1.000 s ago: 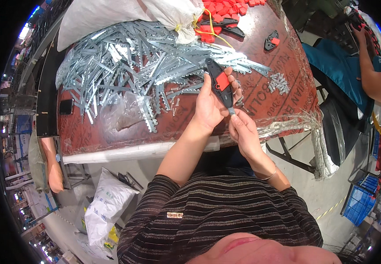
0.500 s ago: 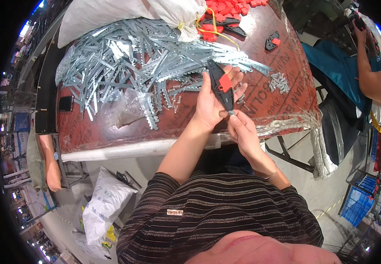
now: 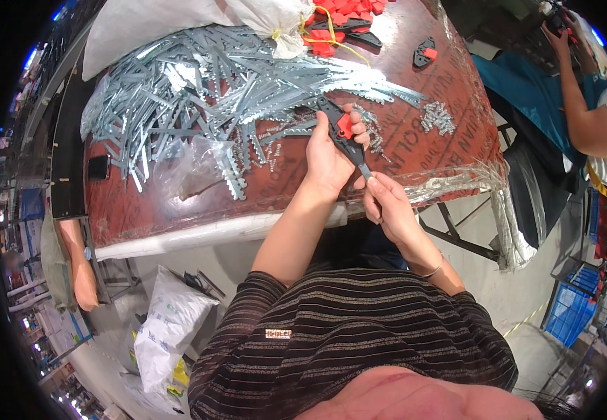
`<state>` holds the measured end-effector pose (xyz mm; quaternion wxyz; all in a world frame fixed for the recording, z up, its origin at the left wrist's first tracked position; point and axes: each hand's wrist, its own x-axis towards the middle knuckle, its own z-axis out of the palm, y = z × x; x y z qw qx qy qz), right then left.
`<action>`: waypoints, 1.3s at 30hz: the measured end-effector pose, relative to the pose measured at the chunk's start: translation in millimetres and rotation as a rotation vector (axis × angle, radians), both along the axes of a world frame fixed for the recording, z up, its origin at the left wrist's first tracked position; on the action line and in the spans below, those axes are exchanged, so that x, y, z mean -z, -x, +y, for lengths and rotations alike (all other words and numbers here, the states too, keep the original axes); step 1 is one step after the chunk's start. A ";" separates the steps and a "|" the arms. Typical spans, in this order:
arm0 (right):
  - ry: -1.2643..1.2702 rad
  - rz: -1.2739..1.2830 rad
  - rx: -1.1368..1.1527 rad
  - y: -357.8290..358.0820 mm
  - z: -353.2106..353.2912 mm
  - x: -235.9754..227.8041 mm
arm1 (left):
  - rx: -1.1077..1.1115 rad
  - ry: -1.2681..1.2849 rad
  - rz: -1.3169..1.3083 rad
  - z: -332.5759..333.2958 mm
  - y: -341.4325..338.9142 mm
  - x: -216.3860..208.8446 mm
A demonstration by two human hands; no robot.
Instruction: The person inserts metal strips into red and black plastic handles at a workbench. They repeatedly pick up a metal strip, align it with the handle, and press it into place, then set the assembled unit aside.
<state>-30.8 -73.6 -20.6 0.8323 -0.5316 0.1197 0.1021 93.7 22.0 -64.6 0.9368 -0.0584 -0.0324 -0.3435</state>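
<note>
My left hand (image 3: 329, 155) is wrapped round a black plastic part (image 3: 343, 142) with a red block (image 3: 345, 126) set in its middle. From the near end of that part sticks out a grey metal strip (image 3: 366, 170), and my right hand (image 3: 385, 201) pinches the strip's end between thumb and fingers. Beyond my hands spreads a heap of toothed metal strips (image 3: 198, 91). Small springs (image 3: 377, 133) lie just past my left hand, partly hidden by it. A pile of small metal pieces (image 3: 437, 118) sits to the right.
A white sack (image 3: 156, 28) lies behind the strips. Red blocks (image 3: 349, 8) and black parts (image 3: 349, 28) are piled at the back; one black-and-red part (image 3: 424, 52) lies apart. A phone (image 3: 99, 167) and a clear plastic bag (image 3: 191, 168) are at left. Another person (image 3: 594, 112) works at right.
The fingers of my left hand have closed round the black part. More of the metal strip shows between the part and my right hand. The view has shifted slightly.
</note>
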 end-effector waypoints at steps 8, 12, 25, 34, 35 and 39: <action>0.011 0.016 0.030 5.3 3.2 3.1 | -0.004 -0.254 0.086 0.9 1.1 -29.4; 0.044 0.028 0.021 2.9 11.3 0.2 | 0.022 -0.168 0.034 5.2 -1.0 -22.0; 0.072 -0.141 0.378 -18.1 -15.5 -6.3 | 0.117 -0.375 -0.214 -8.3 13.3 -21.1; 0.032 -0.091 0.472 -38.4 -63.5 2.8 | 0.112 -0.499 -0.353 -0.5 16.4 -28.3; 0.040 -0.090 0.444 -35.7 -64.0 3.8 | 0.103 -0.519 -0.352 0.5 16.8 -28.7; 0.095 -0.053 0.313 -14.9 -71.5 4.4 | -0.085 -0.666 -0.425 -0.8 16.8 -23.4</action>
